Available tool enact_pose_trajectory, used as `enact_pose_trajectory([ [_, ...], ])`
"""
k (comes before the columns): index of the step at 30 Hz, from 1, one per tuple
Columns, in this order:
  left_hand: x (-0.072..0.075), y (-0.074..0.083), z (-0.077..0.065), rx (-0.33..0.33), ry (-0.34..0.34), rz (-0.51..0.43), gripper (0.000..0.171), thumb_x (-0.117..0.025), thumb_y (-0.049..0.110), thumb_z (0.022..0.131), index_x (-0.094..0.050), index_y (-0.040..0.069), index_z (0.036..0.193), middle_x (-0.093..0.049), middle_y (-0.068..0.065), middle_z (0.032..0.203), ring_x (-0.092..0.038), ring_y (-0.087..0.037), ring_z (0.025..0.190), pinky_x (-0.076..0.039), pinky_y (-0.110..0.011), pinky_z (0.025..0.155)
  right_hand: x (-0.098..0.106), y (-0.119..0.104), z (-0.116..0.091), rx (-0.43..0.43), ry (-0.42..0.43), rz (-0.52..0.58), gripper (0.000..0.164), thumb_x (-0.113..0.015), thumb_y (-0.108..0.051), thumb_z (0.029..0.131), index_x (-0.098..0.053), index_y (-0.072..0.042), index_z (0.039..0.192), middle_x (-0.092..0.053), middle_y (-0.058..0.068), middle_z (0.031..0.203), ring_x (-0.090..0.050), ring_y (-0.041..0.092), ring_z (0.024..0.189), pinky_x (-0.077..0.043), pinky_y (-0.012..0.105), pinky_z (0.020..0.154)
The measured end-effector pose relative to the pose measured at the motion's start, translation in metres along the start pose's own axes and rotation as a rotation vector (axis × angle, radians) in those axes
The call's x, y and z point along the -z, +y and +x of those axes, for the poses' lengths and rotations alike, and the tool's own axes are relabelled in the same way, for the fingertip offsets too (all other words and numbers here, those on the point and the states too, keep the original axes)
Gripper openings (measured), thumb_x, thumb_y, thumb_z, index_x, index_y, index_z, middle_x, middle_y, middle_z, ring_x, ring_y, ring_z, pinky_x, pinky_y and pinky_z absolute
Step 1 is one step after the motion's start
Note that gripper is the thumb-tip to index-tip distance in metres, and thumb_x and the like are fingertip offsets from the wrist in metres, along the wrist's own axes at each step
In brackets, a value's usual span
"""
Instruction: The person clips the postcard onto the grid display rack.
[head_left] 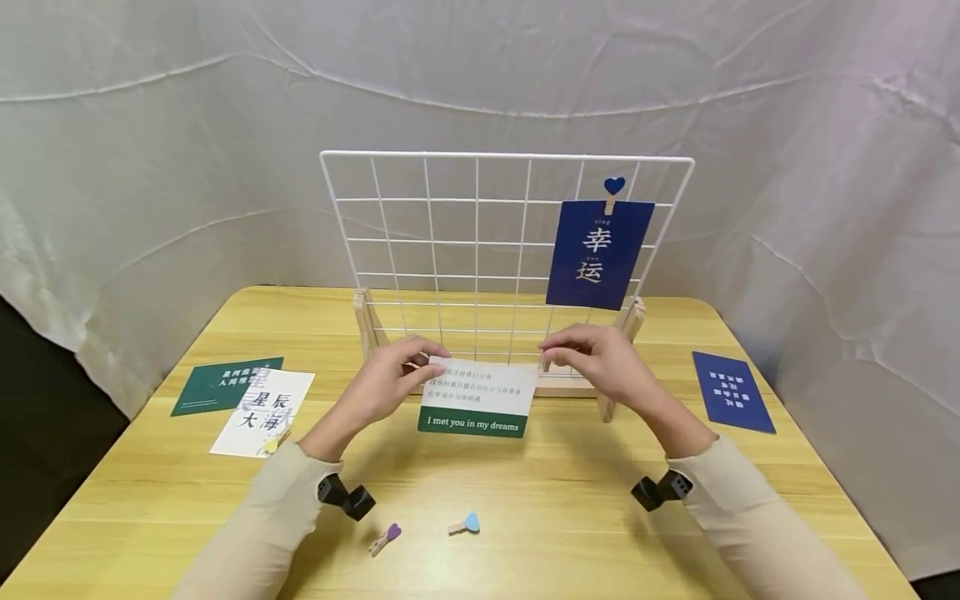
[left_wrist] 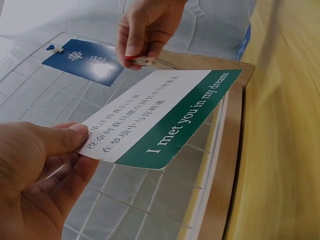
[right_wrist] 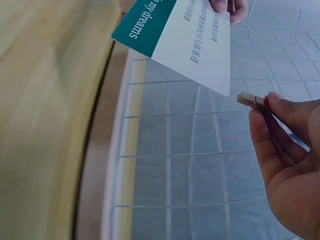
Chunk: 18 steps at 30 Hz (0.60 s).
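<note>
A white and green card point(head_left: 477, 398) printed "I met you in my dreams" is pinched at its upper left corner by my left hand point(head_left: 401, 375), in front of the white wire grid point(head_left: 477, 221). Between thumb and fingertips, my right hand point(head_left: 600, 358) pinches a small wooden clothespin point(right_wrist: 252, 101) with a bit of red on it. The clothespin is just off the card's other upper corner in the right wrist view. On the grid's upper right hangs a dark blue card point(head_left: 600, 254), held by a clothespin with a blue heart point(head_left: 614, 187).
Purple-heart point(head_left: 386, 539) and light-blue-heart point(head_left: 465, 524) clothespins lie at the table's front. At left, a white card point(head_left: 262, 412) overlaps a green card point(head_left: 217, 387), with a yellow piece on it. A blue card point(head_left: 732, 392) lies at right. Wooden feet point(head_left: 367, 325) support the grid.
</note>
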<state>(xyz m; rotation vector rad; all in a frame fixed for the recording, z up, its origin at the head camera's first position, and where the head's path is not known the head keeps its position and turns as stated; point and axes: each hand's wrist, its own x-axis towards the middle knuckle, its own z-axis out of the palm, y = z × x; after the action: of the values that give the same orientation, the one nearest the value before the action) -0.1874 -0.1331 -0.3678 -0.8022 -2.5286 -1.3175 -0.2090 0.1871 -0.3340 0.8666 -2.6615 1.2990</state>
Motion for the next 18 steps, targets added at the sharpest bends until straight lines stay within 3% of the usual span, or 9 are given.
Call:
enact_pose_trajectory([
  [5,0.001,0.006,0.006,-0.023,0.029,-0.015,0.016,-0.068,0.010,0.093,-0.070,0.008,0.108,-0.067,-0.004,0.100,-0.065,-0.014,0.079,-0.056,-0.028,0.069,0.008,-0.012,0.010,0.017,-0.006,-0.026,0.014,-0.068,-0.012,0.093,-0.076,-0.009,0.104,-0.072,0.002,0.098,-0.062,0.018,0.077,-0.051,0.025,0.064],
  [11,0.003,0.014,0.015,-0.046,0.064,-0.021,0.016,-0.068,0.009,0.093,-0.069,0.007,0.109,-0.066,-0.003,0.099,-0.065,-0.013,0.078,-0.056,-0.027,0.069,0.014,-0.028,0.021,0.022,-0.033,-0.039,0.013,-0.068,-0.012,0.093,-0.075,-0.010,0.104,-0.072,0.001,0.097,-0.066,0.016,0.083,-0.055,0.028,0.074],
  [18,0.006,0.025,0.025,-0.067,0.097,-0.040,0.016,-0.067,0.009,0.093,-0.069,0.006,0.108,-0.066,-0.004,0.098,-0.065,-0.014,0.078,-0.057,-0.028,0.069,0.022,-0.044,0.031,0.003,-0.004,-0.039,0.011,-0.068,-0.011,0.093,-0.074,-0.009,0.103,-0.072,0.002,0.095,-0.070,0.015,0.084,-0.057,0.034,0.077],
])
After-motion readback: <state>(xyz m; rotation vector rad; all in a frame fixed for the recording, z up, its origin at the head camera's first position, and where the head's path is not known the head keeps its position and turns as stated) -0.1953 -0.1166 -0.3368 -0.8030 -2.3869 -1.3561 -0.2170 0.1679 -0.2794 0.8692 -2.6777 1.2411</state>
